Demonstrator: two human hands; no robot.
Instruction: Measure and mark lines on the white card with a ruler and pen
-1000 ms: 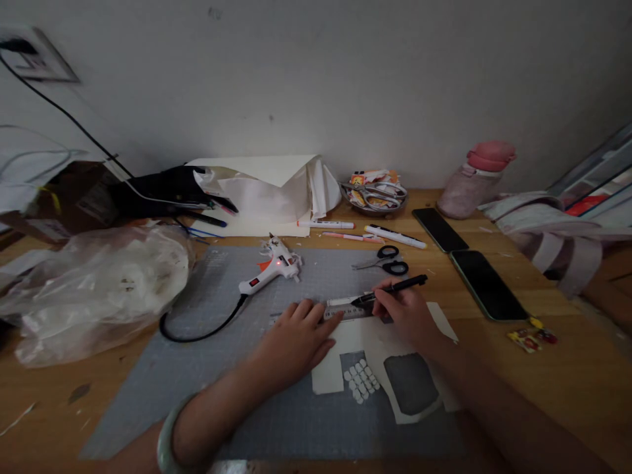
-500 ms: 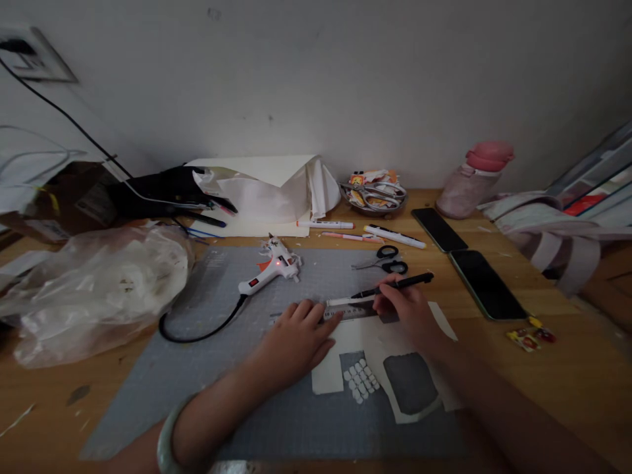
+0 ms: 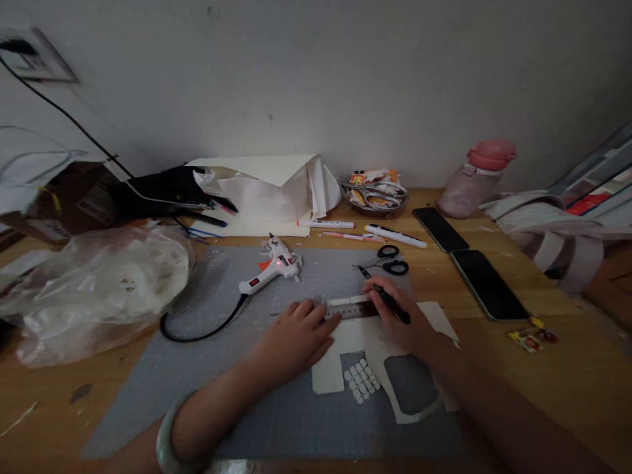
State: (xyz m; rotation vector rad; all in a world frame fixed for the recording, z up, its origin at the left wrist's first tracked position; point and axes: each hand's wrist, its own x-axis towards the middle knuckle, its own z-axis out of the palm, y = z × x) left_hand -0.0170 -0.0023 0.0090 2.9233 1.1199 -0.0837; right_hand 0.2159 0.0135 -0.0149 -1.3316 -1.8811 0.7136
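My left hand (image 3: 293,339) lies flat, fingers spread, pressing down on a metal ruler (image 3: 350,307) and the white paper sheet (image 3: 353,339) under it. My right hand (image 3: 399,319) is closed around a black pen (image 3: 385,295) whose tip points away toward the back of the table, and its fingers touch the ruler's right end. The paper has cut-out openings (image 3: 411,383) that show the grey cutting mat (image 3: 197,388), and several small white pieces (image 3: 363,380) lie in one opening. A pale bangle (image 3: 165,441) sits on my left wrist.
A white glue gun (image 3: 269,268) with a black cord lies on the mat. Black-handled scissors (image 3: 388,260), markers (image 3: 395,236), two phones (image 3: 486,283), a pink bottle (image 3: 474,178), a dish of scissors (image 3: 378,194), folded paper (image 3: 266,187) and a plastic bag (image 3: 93,283) crowd the wooden table (image 3: 557,368).
The pen swung round in my right hand: it lay pointing left along the ruler, and now its tip points away from me. My right hand shifted slightly left onto the ruler. My left hand stayed put.
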